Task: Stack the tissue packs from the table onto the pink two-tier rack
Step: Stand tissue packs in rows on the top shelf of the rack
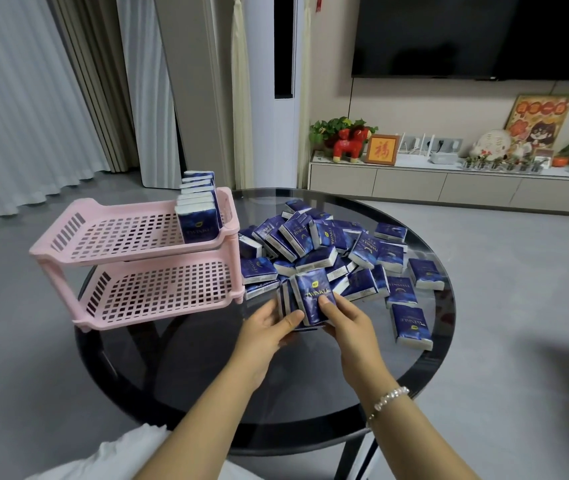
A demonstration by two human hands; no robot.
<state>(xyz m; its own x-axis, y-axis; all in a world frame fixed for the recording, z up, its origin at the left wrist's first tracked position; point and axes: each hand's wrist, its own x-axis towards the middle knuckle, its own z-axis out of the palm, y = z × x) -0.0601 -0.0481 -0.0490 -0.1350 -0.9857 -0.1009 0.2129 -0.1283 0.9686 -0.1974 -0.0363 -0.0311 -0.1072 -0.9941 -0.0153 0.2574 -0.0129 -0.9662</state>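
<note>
Round dark smoked-glass table with black rim (311,403). On its left part stands a pink perforated plastic two-tier rack (144,261), feet on the glass. Right of the rack, touching it, a loose heap of dark blue plastic-wrapped tissue packs (324,251) spreads across centre and right side. One stray blue pack (412,326) lies flat, apart, near the right rim.

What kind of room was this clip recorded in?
Most likely a home living room. A large dark television hangs on the wall above a low cabinet holding ornaments and potted plants, long curtains cover the left side, and the work happens on a round glass table.
</note>
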